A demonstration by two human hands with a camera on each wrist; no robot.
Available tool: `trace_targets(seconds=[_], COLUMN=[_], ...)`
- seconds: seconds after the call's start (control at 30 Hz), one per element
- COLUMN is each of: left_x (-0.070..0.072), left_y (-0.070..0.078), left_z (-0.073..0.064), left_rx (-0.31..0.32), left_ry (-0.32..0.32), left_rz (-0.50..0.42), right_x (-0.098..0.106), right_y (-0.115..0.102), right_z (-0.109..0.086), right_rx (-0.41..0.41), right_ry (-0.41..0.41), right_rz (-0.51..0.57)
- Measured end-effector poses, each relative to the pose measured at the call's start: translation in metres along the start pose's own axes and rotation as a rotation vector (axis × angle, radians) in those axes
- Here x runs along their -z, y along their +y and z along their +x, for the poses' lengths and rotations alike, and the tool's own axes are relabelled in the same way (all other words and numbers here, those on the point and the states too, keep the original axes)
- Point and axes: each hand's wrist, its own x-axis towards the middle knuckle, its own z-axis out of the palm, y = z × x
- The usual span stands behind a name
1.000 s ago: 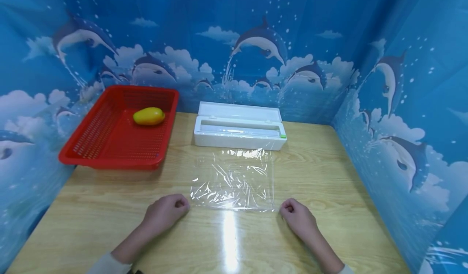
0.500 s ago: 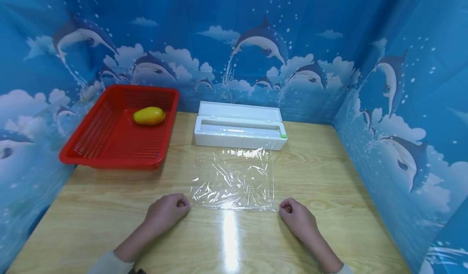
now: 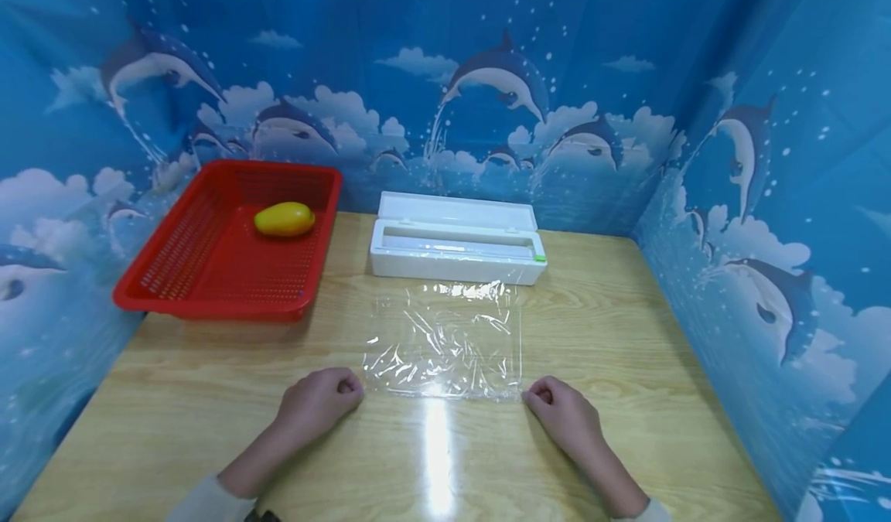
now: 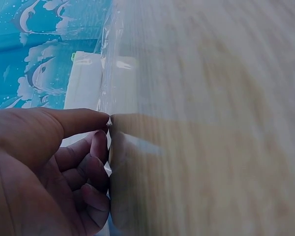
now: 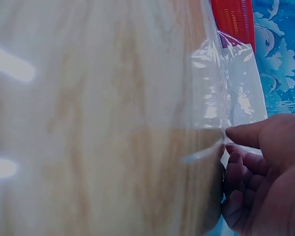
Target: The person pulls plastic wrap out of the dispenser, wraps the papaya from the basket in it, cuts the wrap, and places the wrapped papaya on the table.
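A sheet of clear cling film (image 3: 445,344) stretches from a white wrap dispenser box (image 3: 455,268) toward me, low over the wooden table. My left hand (image 3: 316,406) pinches the film's near left corner between thumb and forefinger, the other fingers curled against the tabletop. At the near right corner, my right hand (image 3: 565,414) has the same pinch, seen in the right wrist view with the film (image 5: 209,93) running up to the thumb tip. The box lid (image 3: 455,211) stands back, and a roll (image 3: 455,247) lies inside.
To the left at the back sits a red perforated basket (image 3: 230,309) with a yellow mango-like fruit (image 3: 284,220) in it. Blue dolphin-print curtains (image 3: 390,81) close off the back and sides. Wood-grain table (image 3: 612,329) extends right of the film.
My right hand has shifted slightly left, toward the film. The left hand, the film and the box look nearly unmoved.
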Motion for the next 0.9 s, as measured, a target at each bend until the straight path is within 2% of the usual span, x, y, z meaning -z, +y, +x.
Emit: trace_targets(seconds=[0.33, 0.63, 0.9], left_x=[0.002, 0.004, 0.013], left_y=[0.002, 0.002, 0.002], left_z=[-0.002, -0.003, -0.003], left_rx=[-0.025, -0.017, 0.007], left_ry=[0.010, 0.008, 0.010], left_rz=[0.012, 0.002, -0.037], right_x=[-0.001, -0.001, -0.002], right_y=[-0.001, 0.000, 0.001], right_z=[0.001, 0.001, 0.000], right_rx=[-0.003, -0.002, 0.004], right_ry=[-0.005, -0.009, -0.009], right_rz=[0.009, 0.004, 0.005])
